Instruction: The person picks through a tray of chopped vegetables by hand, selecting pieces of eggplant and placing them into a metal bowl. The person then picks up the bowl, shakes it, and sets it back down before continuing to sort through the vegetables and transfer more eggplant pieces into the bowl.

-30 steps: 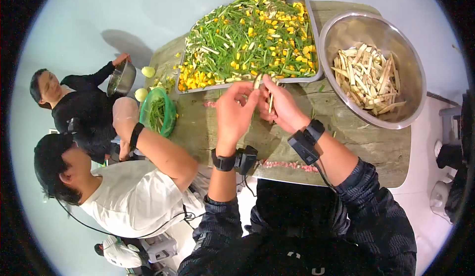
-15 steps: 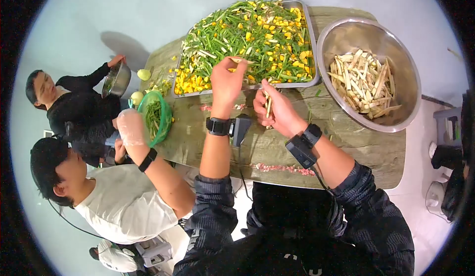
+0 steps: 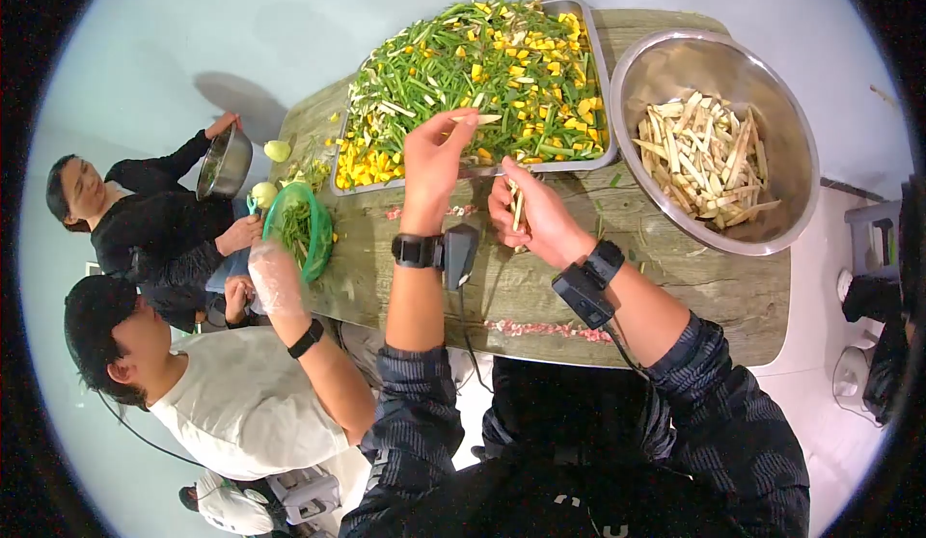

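Observation:
My left hand (image 3: 432,162) is closed in a pinch on a pale eggplant strip (image 3: 488,119), above the near part of the metal tray (image 3: 569,165). Heaped in that tray are cut green stalks (image 3: 434,75) and yellow cubes (image 3: 362,165). My right hand (image 3: 545,212) is wrapped round a few more eggplant strips (image 3: 518,208), just off the tray's near edge. To its right, a large steel bowl (image 3: 793,166) holds a pile of similar eggplant strips (image 3: 704,152).
On the wooden table (image 3: 694,306), a green basket (image 3: 316,258) of green stalks stands to the left. A co-worker's gloved hand (image 3: 277,277) is beside it. Another person holds a metal bowl (image 3: 228,162) and a peeler (image 3: 253,204). Pale round vegetables (image 3: 277,150) lie near the edge.
Both my hands keep nearly the same place and hold. The co-worker's gloved hand has dropped lower, and the other person's hand with a peeler now shows beside the green basket.

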The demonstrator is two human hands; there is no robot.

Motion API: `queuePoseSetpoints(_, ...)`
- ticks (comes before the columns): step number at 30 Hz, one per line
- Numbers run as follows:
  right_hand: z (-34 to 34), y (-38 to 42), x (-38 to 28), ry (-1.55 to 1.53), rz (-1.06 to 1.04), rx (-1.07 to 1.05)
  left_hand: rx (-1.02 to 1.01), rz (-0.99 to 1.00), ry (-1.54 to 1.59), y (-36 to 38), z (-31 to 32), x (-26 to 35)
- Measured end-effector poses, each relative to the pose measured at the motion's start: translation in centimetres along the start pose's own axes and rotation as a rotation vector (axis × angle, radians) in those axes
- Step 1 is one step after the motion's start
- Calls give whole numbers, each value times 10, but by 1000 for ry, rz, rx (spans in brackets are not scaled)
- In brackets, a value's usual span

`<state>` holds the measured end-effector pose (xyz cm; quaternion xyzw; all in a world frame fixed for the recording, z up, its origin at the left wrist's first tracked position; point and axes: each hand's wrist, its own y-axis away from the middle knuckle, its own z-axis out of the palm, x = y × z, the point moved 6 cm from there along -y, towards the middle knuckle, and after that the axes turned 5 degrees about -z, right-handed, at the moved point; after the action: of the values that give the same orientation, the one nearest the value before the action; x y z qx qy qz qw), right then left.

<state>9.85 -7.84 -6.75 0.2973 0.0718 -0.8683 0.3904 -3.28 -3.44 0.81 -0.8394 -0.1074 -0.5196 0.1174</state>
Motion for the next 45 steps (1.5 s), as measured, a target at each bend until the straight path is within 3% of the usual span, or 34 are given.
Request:
queuePoseSetpoints(2, 0, -1, 0, -11, -2, 14, 45, 59, 143, 21, 0, 13)
queuePoseSetpoints(4, -2, -1, 2, -49, -20, -17, 105, 145, 81, 45, 3, 19)
queuePoseSetpoints(6, -1, -1, 2, -86, -36, -44, 216, 110, -146, 74, 6, 23)
queuePoseSetpoints(8, -4, 3, 0, 31, -62, 143, 231, 91, -224, 93, 14, 29)
queuePoseSetpoints(10, -7, 4, 6, 58, -66, 198, 253, 65, -300, 110, 21, 24)
queuePoseSetpoints(12, -11, -1, 8, 212, -124, 184, 336, 349, -460, 124, 28, 35)
queuePoseSetpoints(14, -12, -2, 9, 204, -132, 186, 354, 367, -429, 131, 26, 33)
queuePoseSetpoints(17, -10, 0, 7, 165, -123, 146, 295, 363, -299, 134, 15, 32)
queuePoseSetpoints(19, -10, 4, 8, 143, -18, 116, 197, 226, -195, 131, 4, 23)
queuePoseSetpoints(22, -2, 0, 7, 1, -47, -67, 205, 151, -244, 121, -11, 8)
queuePoseSetpoints(24, -3, -1, 6, -32, -66, -43, 198, 131, -233, 123, -12, 5)
queuePoseSetpoints(27, -4, 1, 1, -58, -18, -45, 231, 214, -319, 137, -1, 10)
queuePoseSetpoints(30, -2, 1, 3, -59, -20, -87, 133, 373, -352, 151, 17, 18)
queuePoseSetpoints(34, 4, 5, 5, -178, 86, -235, 118, 368, -394, 161, 15, 13)
queuePoseSetpoints(40, 8, 9, 9, -103, 96, -72, 145, 380, -559, 160, 11, 15)
queuePoseSetpoints(45, 0, 6, 4, -130, 66, -75, 100, 437, -601, 160, 13, 26)
